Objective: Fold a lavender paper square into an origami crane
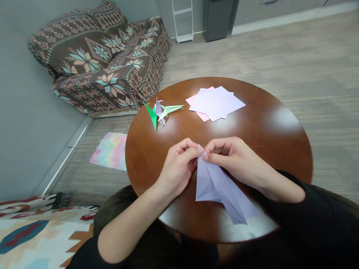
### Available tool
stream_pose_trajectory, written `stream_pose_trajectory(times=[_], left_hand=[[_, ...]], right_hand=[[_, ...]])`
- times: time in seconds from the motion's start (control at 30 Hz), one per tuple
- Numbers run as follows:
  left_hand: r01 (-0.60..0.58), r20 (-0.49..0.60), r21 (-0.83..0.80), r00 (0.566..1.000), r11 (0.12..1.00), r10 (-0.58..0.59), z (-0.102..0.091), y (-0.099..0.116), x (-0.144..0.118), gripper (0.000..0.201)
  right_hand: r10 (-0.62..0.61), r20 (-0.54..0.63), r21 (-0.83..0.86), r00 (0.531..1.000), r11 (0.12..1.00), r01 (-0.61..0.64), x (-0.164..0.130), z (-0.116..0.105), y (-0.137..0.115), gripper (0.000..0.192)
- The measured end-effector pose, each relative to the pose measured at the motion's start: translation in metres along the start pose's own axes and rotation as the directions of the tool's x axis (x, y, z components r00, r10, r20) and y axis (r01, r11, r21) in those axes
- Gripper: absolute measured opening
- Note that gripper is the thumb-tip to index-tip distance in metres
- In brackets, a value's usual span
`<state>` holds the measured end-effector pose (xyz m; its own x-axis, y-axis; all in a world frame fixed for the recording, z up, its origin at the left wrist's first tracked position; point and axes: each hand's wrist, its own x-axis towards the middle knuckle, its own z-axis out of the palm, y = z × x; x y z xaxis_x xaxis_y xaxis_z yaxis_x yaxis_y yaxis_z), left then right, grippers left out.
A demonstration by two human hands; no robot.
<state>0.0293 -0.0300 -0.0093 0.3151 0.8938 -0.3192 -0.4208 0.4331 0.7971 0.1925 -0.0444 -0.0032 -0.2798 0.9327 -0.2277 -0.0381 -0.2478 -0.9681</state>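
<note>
A lavender sheet of origami paper [215, 183], creased and partly folded, hangs from both hands over the near half of the round table. My left hand [181, 164] pinches its narrow top corner between thumb and fingers. Right beside it, my right hand [228, 153] pinches the same corner from the other side, the two thumbs almost meeting. The paper's lower part spreads open toward the table's front edge, with crease lines showing. Fingertips behind the paper are partly hidden.
Folded paper cranes [158, 112] in green, purple and pale green stand at the table's back left. A fanned stack of paper sheets [217, 104], lavender over pink, lies at the back. Beyond the brown table [269, 130] are a covered sofa [112, 63] and a fluffy rug [109, 151].
</note>
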Motion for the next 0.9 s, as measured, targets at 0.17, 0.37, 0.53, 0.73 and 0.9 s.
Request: stream_pose_trajectory(times=[0.17,0.37,0.53,0.73,0.9], left_hand=[[-0.121,-0.004,0.072,0.993,0.99,0.122,-0.006,0.007,0.002,0.022],[-0.191,0.107,0.348,0.981,0.918,0.163,-0.012,0.003,0.003,0.019],[-0.284,0.121,0.446,0.959,0.849,0.257,-0.011,0.001,0.002,0.014],[-0.3,0.071,0.453,0.951,0.839,0.301,-0.013,-0.002,0.003,0.011],[-0.337,0.016,0.387,0.933,0.858,0.359,-0.019,0.002,0.009,0.012]], right_hand=[[0.014,0.006,0.0,1.0,1.0,-0.014,0.001,0.0,0.0,0.005],[0.018,-0.049,0.021,0.999,1.0,-0.017,0.001,-0.003,0.002,0.008],[0.017,-0.043,-0.005,0.999,1.0,-0.017,0.001,-0.004,0.003,0.008],[0.021,-0.041,-0.037,0.999,0.999,-0.023,0.002,-0.003,0.003,0.008],[0.1,0.02,-0.094,0.995,0.991,-0.097,-0.001,-0.002,0.004,0.01]])
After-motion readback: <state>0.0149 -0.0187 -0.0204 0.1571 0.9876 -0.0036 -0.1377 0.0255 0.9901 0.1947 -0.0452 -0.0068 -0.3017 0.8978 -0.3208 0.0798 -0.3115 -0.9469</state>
